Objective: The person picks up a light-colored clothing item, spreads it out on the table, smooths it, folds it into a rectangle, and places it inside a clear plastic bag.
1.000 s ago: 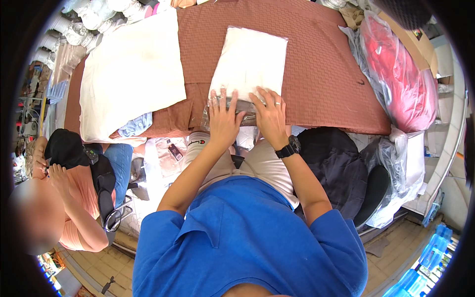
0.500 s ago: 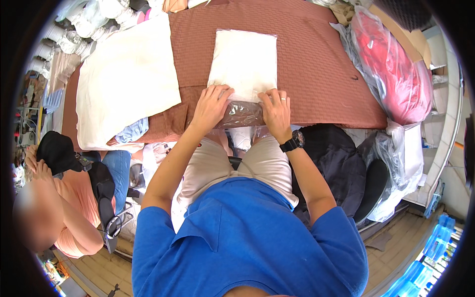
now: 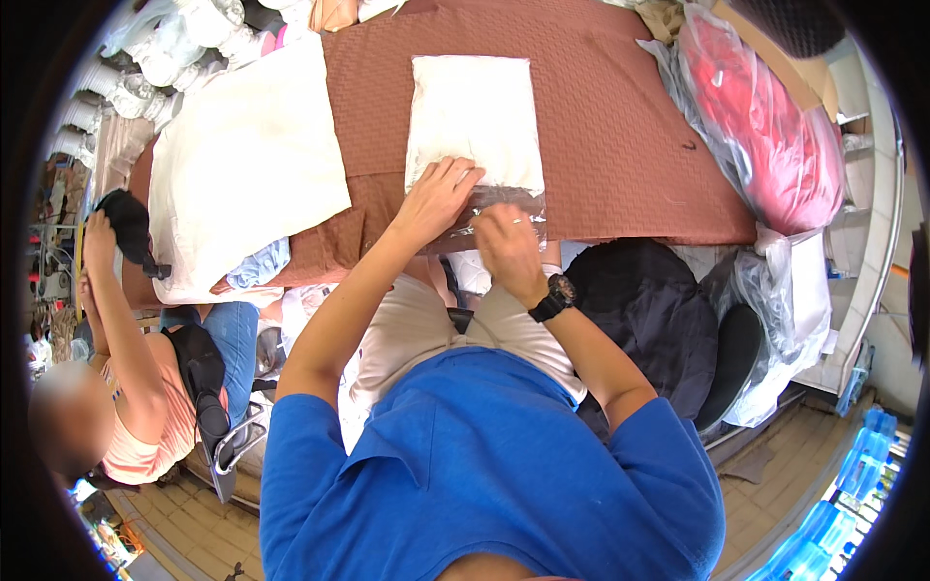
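A folded white cloth [image 3: 473, 116] lies inside a clear plastic bag on the brown-covered table in front of me. The bag's clear flap [image 3: 529, 205] hangs toward me at the near edge. My left hand [image 3: 434, 205] rests on the left of that edge, fingers stretched over the cloth and plastic. Over the flap, my right hand [image 3: 511, 252] is closed, its fingers curled and pinching at the plastic; the fingertips are partly hidden.
A large white cloth [image 3: 252, 165] spreads over the table's left side. Red material in a clear bag [image 3: 765, 136] lies at the right. To my left sits another person [image 3: 145, 387] holding up a black cap [image 3: 126, 228]. A black covered seat [image 3: 639, 329] stands at my right.
My right hand has left the bag's right edge and come inward and nearer to me, its fingers now curled. My left hand has slid slightly right. The other person has raised the cap.
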`<state>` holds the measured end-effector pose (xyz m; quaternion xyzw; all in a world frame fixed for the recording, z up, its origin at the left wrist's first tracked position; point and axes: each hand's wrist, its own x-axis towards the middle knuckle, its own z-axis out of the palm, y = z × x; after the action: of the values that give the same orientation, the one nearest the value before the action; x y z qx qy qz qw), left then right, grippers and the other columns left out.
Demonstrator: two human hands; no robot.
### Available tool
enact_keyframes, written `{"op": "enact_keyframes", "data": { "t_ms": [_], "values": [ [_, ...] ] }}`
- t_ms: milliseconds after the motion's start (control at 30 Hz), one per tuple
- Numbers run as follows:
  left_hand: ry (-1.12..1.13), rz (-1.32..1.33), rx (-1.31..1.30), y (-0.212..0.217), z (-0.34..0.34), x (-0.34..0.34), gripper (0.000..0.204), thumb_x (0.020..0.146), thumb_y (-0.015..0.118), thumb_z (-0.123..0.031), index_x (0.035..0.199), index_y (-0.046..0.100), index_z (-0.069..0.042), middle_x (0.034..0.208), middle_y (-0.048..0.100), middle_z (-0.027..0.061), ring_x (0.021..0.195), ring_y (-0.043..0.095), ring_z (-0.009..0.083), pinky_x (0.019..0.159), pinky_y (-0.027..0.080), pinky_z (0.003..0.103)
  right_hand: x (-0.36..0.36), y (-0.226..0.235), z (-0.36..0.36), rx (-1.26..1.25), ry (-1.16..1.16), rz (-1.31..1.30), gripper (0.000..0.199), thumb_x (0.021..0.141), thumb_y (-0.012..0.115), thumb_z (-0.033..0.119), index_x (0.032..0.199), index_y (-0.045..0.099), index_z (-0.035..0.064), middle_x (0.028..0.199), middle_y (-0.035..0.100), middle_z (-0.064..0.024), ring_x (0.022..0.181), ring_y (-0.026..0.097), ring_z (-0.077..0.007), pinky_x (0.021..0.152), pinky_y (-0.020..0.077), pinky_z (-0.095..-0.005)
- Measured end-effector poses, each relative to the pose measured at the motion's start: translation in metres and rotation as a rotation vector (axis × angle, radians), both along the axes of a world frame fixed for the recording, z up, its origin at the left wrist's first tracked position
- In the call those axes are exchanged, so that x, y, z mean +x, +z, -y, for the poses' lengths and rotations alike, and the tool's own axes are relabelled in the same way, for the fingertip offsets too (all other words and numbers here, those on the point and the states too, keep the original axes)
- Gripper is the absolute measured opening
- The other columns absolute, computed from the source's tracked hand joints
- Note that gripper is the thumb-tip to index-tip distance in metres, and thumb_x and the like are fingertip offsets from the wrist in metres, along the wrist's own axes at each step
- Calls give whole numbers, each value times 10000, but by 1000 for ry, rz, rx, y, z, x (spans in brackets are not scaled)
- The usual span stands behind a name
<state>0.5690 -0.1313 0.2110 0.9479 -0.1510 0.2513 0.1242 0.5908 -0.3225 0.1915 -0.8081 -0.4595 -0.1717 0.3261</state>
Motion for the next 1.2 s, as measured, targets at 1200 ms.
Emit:
{"op": "enact_keyframes", "data": {
  "t_ms": [1200],
  "values": [
    [341, -292, -613, -15, -69, -73, 305, 798, 573, 60, 1072, 655, -47, 1204, 610, 115, 1134, 542, 318, 967, 480, 406, 73, 1, 66, 90, -130, -322, 274, 907, 711, 118, 1176, 706, 72, 1101, 670, -126, 975, 628, -251, 849, 494, -362]
  ]
}}
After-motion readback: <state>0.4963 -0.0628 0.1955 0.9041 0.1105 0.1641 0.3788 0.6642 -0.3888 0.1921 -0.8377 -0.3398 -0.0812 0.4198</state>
